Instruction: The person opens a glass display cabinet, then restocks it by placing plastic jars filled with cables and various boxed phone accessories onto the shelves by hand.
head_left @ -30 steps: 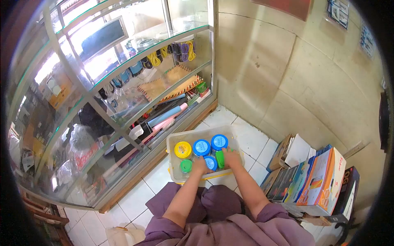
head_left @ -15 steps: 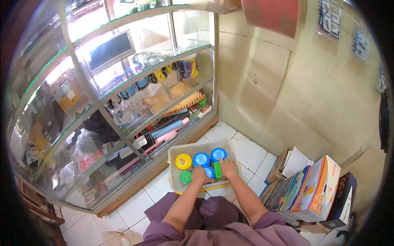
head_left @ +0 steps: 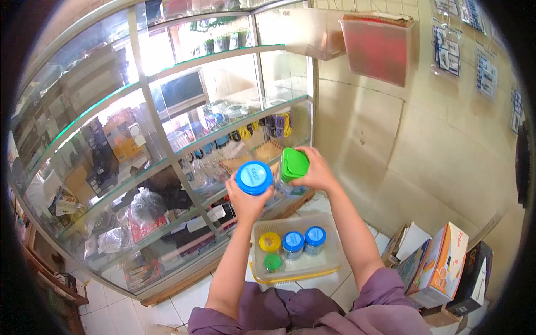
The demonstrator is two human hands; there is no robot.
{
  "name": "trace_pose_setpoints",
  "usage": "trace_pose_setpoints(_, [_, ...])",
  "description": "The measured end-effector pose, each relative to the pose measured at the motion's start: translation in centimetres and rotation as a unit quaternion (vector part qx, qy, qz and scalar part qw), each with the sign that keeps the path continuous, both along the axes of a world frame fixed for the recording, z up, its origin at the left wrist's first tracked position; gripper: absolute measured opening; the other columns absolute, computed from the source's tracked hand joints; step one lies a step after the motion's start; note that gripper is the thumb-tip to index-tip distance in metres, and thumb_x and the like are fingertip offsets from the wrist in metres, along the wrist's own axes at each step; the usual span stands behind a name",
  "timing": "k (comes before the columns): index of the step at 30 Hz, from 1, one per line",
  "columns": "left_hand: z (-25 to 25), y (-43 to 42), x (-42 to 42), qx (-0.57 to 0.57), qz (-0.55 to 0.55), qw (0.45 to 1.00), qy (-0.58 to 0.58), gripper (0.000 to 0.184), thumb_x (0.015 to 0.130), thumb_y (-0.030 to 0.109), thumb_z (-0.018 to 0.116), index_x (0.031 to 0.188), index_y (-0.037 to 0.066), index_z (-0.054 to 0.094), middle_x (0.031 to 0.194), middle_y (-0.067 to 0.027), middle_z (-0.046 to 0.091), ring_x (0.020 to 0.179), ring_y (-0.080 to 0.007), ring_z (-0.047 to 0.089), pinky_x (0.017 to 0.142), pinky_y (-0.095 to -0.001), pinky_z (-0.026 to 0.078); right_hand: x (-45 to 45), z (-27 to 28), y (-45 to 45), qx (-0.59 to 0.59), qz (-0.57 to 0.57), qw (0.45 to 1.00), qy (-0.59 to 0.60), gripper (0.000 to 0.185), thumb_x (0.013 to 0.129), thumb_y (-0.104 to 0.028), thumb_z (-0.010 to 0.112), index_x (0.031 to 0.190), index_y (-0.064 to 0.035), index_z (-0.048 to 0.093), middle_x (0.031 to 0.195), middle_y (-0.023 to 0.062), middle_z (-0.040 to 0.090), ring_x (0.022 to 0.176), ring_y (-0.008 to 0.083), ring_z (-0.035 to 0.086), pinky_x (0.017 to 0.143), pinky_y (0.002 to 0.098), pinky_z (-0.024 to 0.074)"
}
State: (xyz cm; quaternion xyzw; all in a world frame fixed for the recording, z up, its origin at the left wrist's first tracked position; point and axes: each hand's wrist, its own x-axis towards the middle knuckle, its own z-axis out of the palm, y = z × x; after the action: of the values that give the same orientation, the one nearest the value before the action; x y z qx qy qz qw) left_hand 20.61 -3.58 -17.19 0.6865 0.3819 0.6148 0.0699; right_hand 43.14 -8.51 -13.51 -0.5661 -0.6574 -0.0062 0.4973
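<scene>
My left hand (head_left: 249,202) is wrapped round a jar with a blue lid (head_left: 254,177), raised in front of the glass cabinet. In my right hand (head_left: 317,170) is a clear container with a green lid (head_left: 295,164), level with the jar and slightly apart from it. Below them on the floor stands a translucent plastic bin (head_left: 329,266) with a yellow edge. Inside it are a yellow-lidded jar (head_left: 269,242), a jar with a round green lid (head_left: 272,262) and two more blue-lidded jars (head_left: 293,241).
A glass display cabinet (head_left: 162,125) with cables and packets fills the left and front. Boxes (head_left: 438,265) stand along the right wall. A clear wall box with red contents (head_left: 377,47) hangs above. White tiles (head_left: 173,304) cover the floor.
Both hands have risen out of the bin, bringing up one blue-lidded jar and the green-lidded container. The view has tilted upward, showing more of the upper cabinet.
</scene>
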Motion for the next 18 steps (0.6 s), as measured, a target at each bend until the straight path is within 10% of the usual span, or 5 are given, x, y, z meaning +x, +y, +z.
trace_pose_setpoints(18, [3.8,13.2,0.9,-0.068,0.109,0.99,-0.053,0.095,0.053,0.043,0.088,0.125,-0.005,0.049,0.121,-0.0227,0.049,0.116,-0.0381,0.048,0.099,-0.0453,0.041,-5.5,2.0,15.6,-0.038,-0.191,0.977,0.082,0.086,0.057,-0.039,0.086,0.126,-0.0133,0.041,0.128,0.021,0.046,0.117,0.0461,0.046,0.093,0.0513,0.0451])
